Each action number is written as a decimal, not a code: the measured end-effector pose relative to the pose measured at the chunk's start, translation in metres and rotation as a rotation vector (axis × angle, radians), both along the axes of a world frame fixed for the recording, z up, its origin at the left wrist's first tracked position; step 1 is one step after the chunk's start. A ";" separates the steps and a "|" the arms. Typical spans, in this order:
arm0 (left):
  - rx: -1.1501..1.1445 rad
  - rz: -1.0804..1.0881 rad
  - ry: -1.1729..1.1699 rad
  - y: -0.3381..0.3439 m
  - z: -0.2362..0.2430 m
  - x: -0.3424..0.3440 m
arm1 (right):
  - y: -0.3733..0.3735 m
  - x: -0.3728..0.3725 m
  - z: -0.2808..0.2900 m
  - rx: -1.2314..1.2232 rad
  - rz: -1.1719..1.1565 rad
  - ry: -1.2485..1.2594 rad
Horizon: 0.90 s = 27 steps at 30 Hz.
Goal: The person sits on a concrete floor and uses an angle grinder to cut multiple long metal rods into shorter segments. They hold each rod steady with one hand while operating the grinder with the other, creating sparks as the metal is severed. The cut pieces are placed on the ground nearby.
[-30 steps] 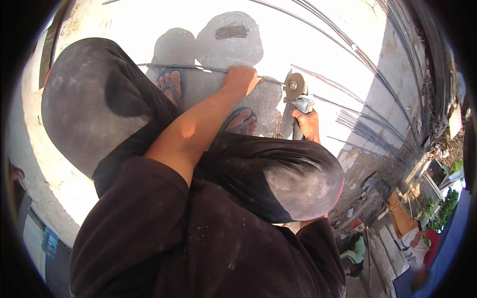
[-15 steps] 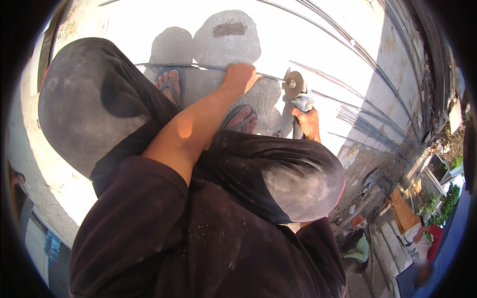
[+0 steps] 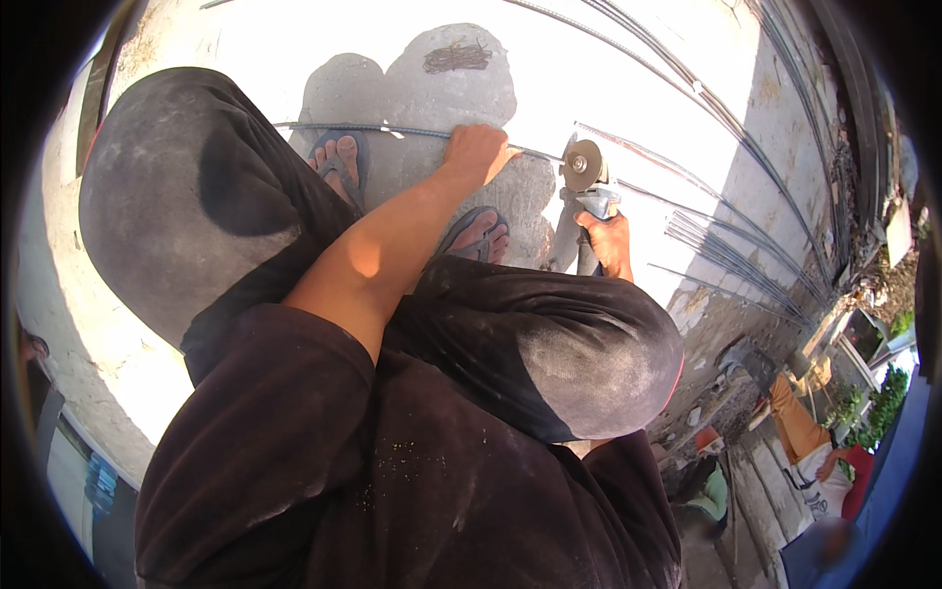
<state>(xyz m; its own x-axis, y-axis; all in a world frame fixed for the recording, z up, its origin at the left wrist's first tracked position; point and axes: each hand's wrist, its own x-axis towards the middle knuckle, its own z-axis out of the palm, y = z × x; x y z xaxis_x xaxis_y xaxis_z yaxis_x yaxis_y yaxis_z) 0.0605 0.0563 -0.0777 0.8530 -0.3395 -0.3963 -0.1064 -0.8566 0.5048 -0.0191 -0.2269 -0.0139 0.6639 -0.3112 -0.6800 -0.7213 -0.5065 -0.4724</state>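
Note:
My left hand (image 3: 477,154) is closed around a ribbed steel rebar (image 3: 417,131), which lies crosswise in front of my feet and passes over my left sandal (image 3: 345,162). My right hand (image 3: 605,236) grips an angle grinder (image 3: 598,203) by its dark body. The grinder's round cutting disc (image 3: 583,165) faces up toward me, at the right end of the rebar. Whether disc and bar touch, I cannot tell. Beyond my feet, a small bundle of thin rods or wires (image 3: 457,58) lies on the ground in my shadow.
More long rebars (image 3: 721,106) run along the right side, with a bunch of shorter bars (image 3: 731,250) nearer me. Rubble and scrap wood (image 3: 878,265) edge the ground at far right. A person in orange trousers (image 3: 793,420) and another in green (image 3: 711,491) are at lower right.
The whole view shifts very slightly. Both hands keep their holds, and the grinder stays at the same end of the rebar.

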 end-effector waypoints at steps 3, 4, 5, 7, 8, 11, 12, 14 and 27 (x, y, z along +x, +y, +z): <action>0.003 0.012 0.000 0.000 -0.002 0.000 | -0.001 -0.002 0.001 0.010 0.009 -0.006; 0.004 0.018 0.006 -0.001 -0.002 0.000 | -0.001 -0.002 0.003 0.017 0.014 -0.002; -0.001 0.022 0.012 -0.002 -0.003 0.001 | -0.002 -0.003 0.001 0.029 0.004 0.010; -0.011 0.027 0.013 -0.003 -0.003 0.001 | -0.007 -0.008 -0.004 0.053 -0.019 0.026; -0.018 0.020 0.011 -0.003 -0.003 0.001 | -0.010 -0.011 -0.006 0.042 -0.009 0.023; -0.023 0.017 0.005 -0.001 -0.005 0.000 | -0.003 -0.013 0.004 0.037 0.011 0.006; -0.020 0.017 0.000 0.000 -0.004 0.001 | 0.002 -0.014 0.009 0.048 0.001 -0.008; -0.024 0.022 -0.014 0.000 -0.006 -0.001 | 0.003 -0.016 0.009 0.070 -0.009 -0.016; 0.027 0.012 0.037 -0.002 0.001 0.002 | -0.006 -0.002 -0.004 0.048 -0.003 -0.023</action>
<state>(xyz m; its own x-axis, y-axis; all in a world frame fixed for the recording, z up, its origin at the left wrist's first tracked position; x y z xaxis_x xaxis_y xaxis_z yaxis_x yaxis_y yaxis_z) 0.0624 0.0539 -0.0763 0.8417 -0.3177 -0.4366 -0.0773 -0.8711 0.4849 -0.0207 -0.2328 -0.0179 0.6786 -0.2808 -0.6788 -0.7116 -0.4806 -0.5125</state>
